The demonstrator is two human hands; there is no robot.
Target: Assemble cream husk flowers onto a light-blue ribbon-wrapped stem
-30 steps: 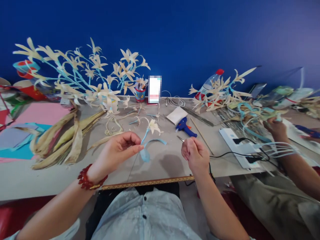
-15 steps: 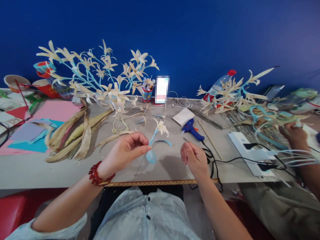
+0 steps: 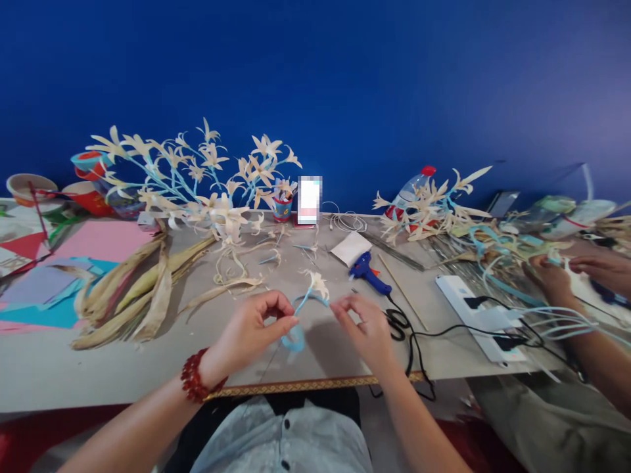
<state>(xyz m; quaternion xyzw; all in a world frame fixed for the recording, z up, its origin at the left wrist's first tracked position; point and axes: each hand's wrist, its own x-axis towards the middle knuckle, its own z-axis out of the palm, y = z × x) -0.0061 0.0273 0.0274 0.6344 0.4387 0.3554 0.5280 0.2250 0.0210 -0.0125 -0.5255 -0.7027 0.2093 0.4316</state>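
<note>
My left hand (image 3: 256,328) pinches a small cream paper flower (image 3: 316,284) by its light blue stem, a curl of light blue tape (image 3: 296,338) hanging below the fingers. My right hand (image 3: 362,328) is beside it, thumb and forefinger closed on the free end of the blue tape near the flower. Black-handled scissors (image 3: 394,320) lie on the table just right of my right hand. A blue glue gun (image 3: 367,272) lies behind them.
Dried corn husks (image 3: 133,289) lie at left beside coloured paper sheets (image 3: 73,256). Branches of cream flowers (image 3: 197,177) stand at the back. A white power strip (image 3: 478,315) with black cables sits at right, where another person's hands (image 3: 552,279) work on flowers.
My right hand has moved left from the scissors to the blue tape and taken hold of its end. The scissors now lie on the table. The camera has tilted slightly up.
</note>
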